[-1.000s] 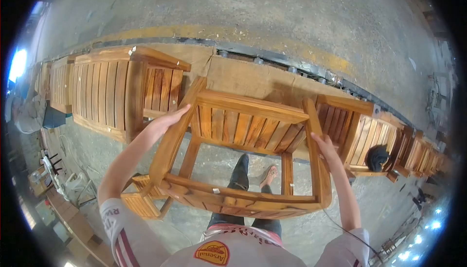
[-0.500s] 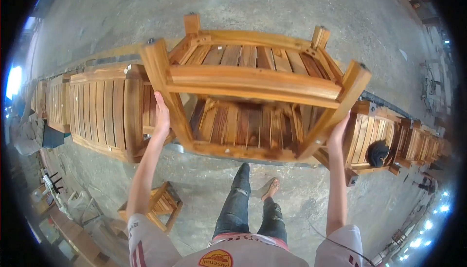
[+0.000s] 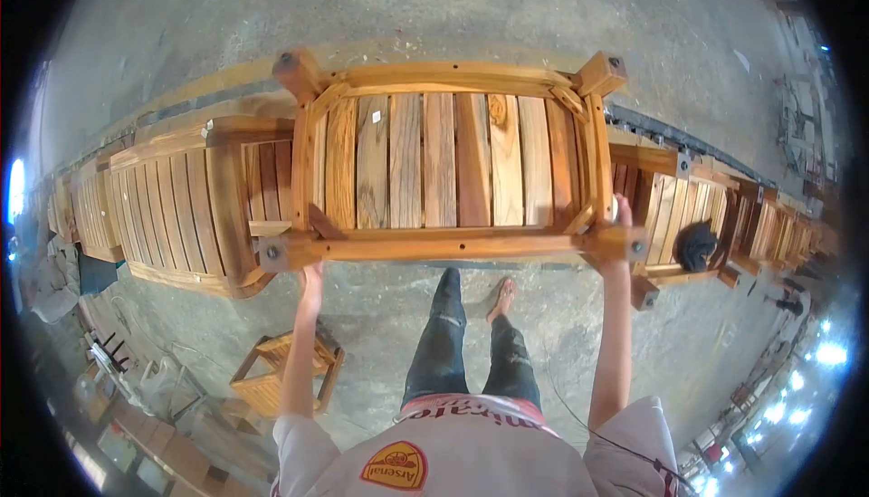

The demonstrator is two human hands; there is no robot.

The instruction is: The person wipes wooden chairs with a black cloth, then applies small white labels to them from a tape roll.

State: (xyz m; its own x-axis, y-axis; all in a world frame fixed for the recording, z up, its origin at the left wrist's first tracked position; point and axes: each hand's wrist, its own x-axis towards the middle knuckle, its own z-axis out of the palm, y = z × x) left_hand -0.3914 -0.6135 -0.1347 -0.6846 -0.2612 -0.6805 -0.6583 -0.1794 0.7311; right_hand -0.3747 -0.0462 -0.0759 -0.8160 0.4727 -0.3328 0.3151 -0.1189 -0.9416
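A wooden slatted frame (image 3: 439,160) with stubby corner legs, its feet facing up toward me, spans the middle of the view. My left hand (image 3: 310,280) is at its near left corner, the fingers mostly hidden beneath the wood. At the near right corner, my right hand (image 3: 619,234) grips the frame by its outer side, with part of the fingers showing beside the leg. A small white label sticks to one slat.
More slatted wooden pieces (image 3: 172,212) stand in a row at the left, and others (image 3: 668,216) at the right, one bearing a black bundle (image 3: 696,245). A small wooden stool (image 3: 262,375) stands on the floor (image 3: 389,316) at lower left.
The wooden piece has tipped over, so its underside and feet now face me and its lower slatted part is hidden. Both hands have turned with it to the near corners.
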